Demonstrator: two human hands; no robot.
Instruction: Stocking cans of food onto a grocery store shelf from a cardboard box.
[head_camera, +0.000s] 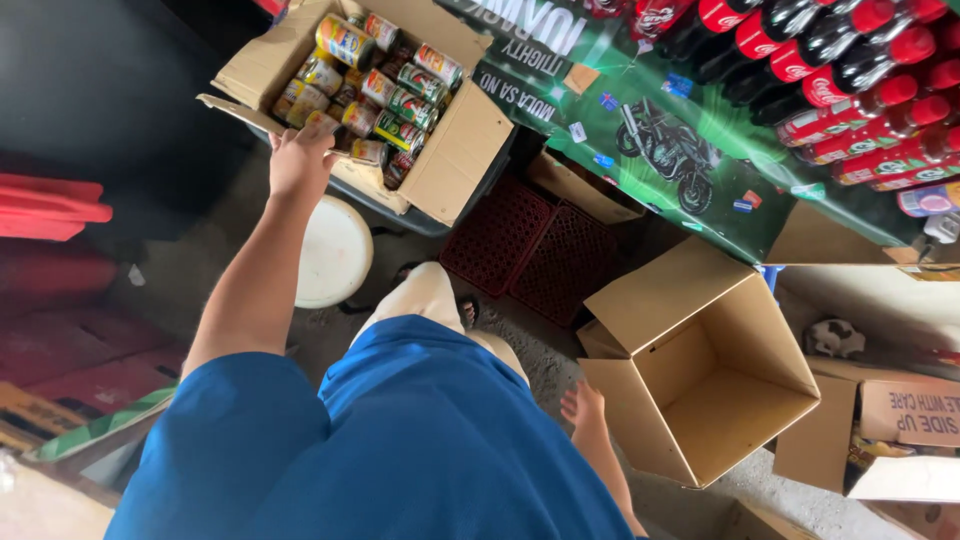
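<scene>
From my remote seat, my left hand (298, 160) reached up to the carton of cans (375, 95), its fingers (312, 128) curled over the near cardboard flap, pressed close together, touching the flap's edge and the cans just beyond the fingertips. I judged that carton heavy, packed with tins, its walls stiff but the flaps weak; I would have gripped low under the bottom, not by a flap. The cans themselves looked hard, smooth and a little slippery, best taken round the body. Below the wrist sat a white stool (334, 250). Farther right, my right hand (584, 408) hung loosely open, fingers slightly spread, holding nothing, just beside the empty box (740, 410), which I judged light.
</scene>
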